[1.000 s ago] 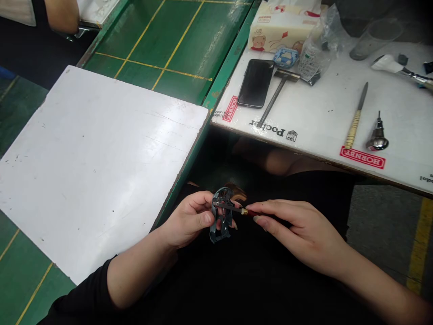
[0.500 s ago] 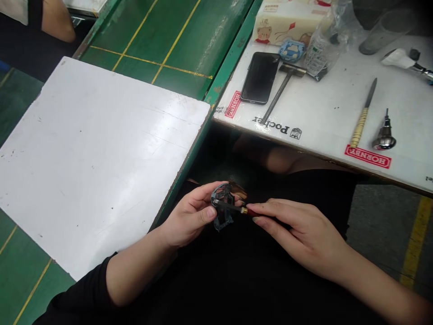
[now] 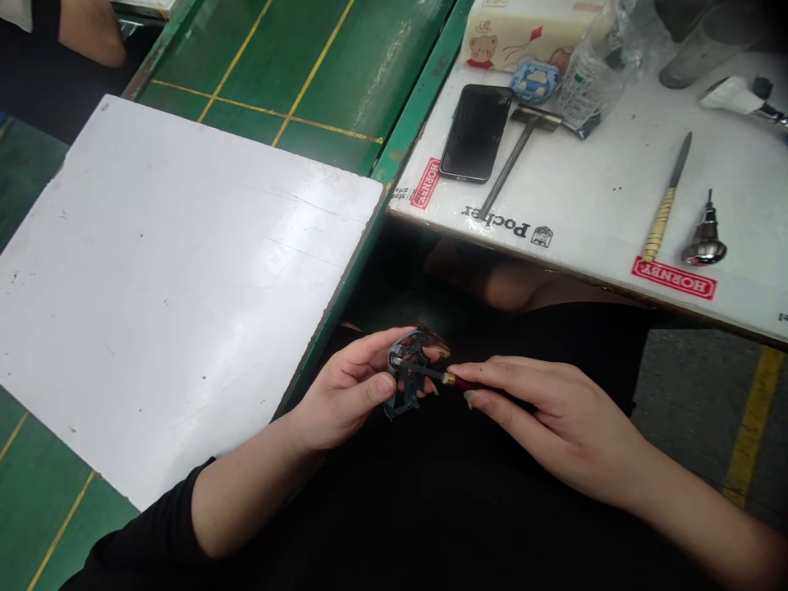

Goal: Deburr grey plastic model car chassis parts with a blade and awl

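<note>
Fingers (image 3: pixel 372 387) of your left hand (image 3: pixel 341 400) pinch the small dark metal frame (image 3: pixel 401 394) by its rim over your lap (image 3: pixel 431 509), while your right hand (image 3: pixel 557 420) pinches the red-handled tool (image 3: pixel 460 382) with its tip inside. That frame looks light, stiff and thin-ribbed — keep hold on the outer rim. Against a second ago, it sits turned slightly — hands hardly shifted.

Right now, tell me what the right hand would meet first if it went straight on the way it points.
Probably the small dark grey openwork part, touched by the right hand's red-handled tool tip and held in the left hand.
</note>
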`<state>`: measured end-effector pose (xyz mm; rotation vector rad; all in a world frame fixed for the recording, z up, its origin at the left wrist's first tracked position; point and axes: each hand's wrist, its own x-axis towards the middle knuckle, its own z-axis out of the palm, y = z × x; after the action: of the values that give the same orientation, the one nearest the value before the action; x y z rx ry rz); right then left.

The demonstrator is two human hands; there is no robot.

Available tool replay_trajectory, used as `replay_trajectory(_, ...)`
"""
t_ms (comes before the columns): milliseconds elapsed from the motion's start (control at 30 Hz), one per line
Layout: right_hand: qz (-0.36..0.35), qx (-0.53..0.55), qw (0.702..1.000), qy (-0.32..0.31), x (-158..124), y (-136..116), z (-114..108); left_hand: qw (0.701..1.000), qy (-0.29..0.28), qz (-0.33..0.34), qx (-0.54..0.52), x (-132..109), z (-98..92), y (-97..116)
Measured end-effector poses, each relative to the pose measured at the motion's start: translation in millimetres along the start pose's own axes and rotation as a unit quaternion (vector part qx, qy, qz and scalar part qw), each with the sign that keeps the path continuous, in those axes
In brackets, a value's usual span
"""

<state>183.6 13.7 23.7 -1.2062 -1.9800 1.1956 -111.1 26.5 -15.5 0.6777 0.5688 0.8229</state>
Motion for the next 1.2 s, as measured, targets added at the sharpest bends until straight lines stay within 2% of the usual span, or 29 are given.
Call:
replay_trajectory(333, -0.007, -0.019, 1.0, 0.007, 1.5, -6.3, -4.1, 0.999, 0.005, -0.016, 0.05, -5.4, -0.3, -3.1)
replay_trajectory(533, -0.004, -0.034, 0.999, 0.002, 1.9, -8.1, -3.8, 0.998, 0.034, -0.024, 0.044, -6.3, 1.1, -4.7)
replay_trajectory(767, 0.01, -0.038, 0.999, 0.0, 1.4, -10.8, -4.6, 0.998, 0.035, -0.023, 0.04, -8.2, -0.4, -5.7)
replay_trajectory(1067, 0.067, 0.003, 0.997, 0.027, -0.7, -19.6, 7.9, 0.998, 0.053, -0.003, 0.029, -9.3, 1.5, -9.7)
replay_trajectory(1200, 0.071, 0.0, 0.997, 0.038, -2.7, -20.5, 13.5, 0.997, 0.064, 0.006, 0.038, -9.9, 2.2, -10.7)
